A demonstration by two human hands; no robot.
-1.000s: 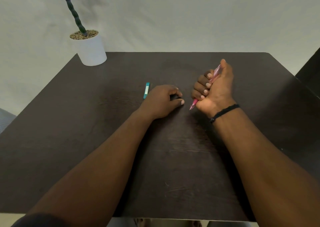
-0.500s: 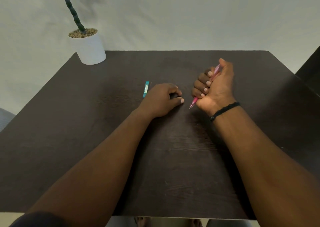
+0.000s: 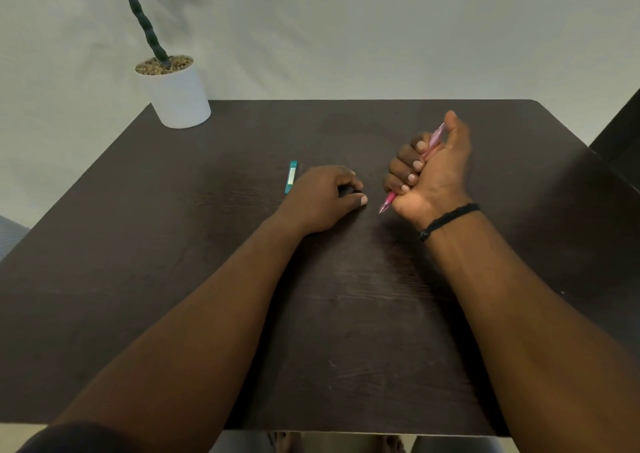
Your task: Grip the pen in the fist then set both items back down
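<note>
The right hand (image 3: 433, 179) is curled into a fist round a pink mechanical pencil (image 3: 412, 172), all four fingers (image 3: 403, 168) wrapped over the barrel and the thumb lying up along its upper end. The pencil runs slantwise through the fist: its pointed tip sticks out below the little finger, aimed down at the dark wooden table (image 3: 173, 245) and hanging just above it, while its pale upper end shows beside the thumb tip. A black cord bracelet (image 3: 450, 219) circles the right wrist. The left hand (image 3: 322, 200) rests knuckles-up on the table just to the left of the pencil tip, near it but not touching. Its fingers are bent under, with the thumb stretched toward the pencil tip, and something small and dark seems to sit beneath the curled fingertips; whether they pinch it cannot be told. Just beyond the left knuckles, on the side away from the right hand, a slim teal lead case (image 3: 291, 177) lies flat on the table, close to the hand but apart from it. Well beyond both hands, at the far left corner, stands a white pot (image 3: 180, 99) holding a plant (image 3: 145, 27) with a twisted stem.
</note>
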